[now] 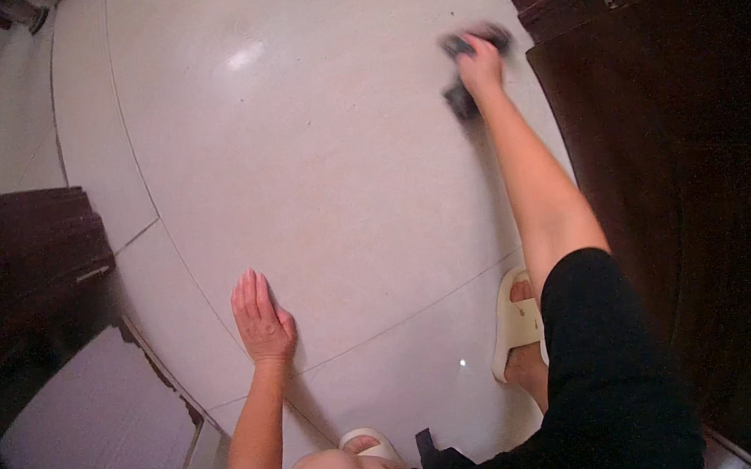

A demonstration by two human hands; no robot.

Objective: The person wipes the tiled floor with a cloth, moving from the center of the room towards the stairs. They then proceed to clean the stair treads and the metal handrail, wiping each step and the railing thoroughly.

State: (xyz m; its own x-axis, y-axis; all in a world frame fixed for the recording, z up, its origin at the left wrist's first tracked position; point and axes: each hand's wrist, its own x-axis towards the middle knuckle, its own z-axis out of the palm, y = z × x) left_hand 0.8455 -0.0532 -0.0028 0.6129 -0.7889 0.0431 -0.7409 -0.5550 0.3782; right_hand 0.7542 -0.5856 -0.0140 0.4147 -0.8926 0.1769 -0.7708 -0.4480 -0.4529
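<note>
My right hand point(483, 67) reaches far forward to the right and grips a dark cloth-like item point(462, 101), low over the pale tiled floor point(326, 191). Motion blurs the item, so its exact kind is unclear; parts of it stick out on both sides of my fingers. Nearer to me on the left, my left hand point(264, 322) is spread flat, palm down, on or just above the tiles. Its fingers are straight and close together, and nothing is in it.
Dark brown wooden furniture point(667, 157) borders the floor on the right. More dark wood point(24, 248) stands at the left, above a pale panel point(110, 444) with a chipped edge. My feet wear cream slippers, one at the right point(521, 322), the other below point(376, 443).
</note>
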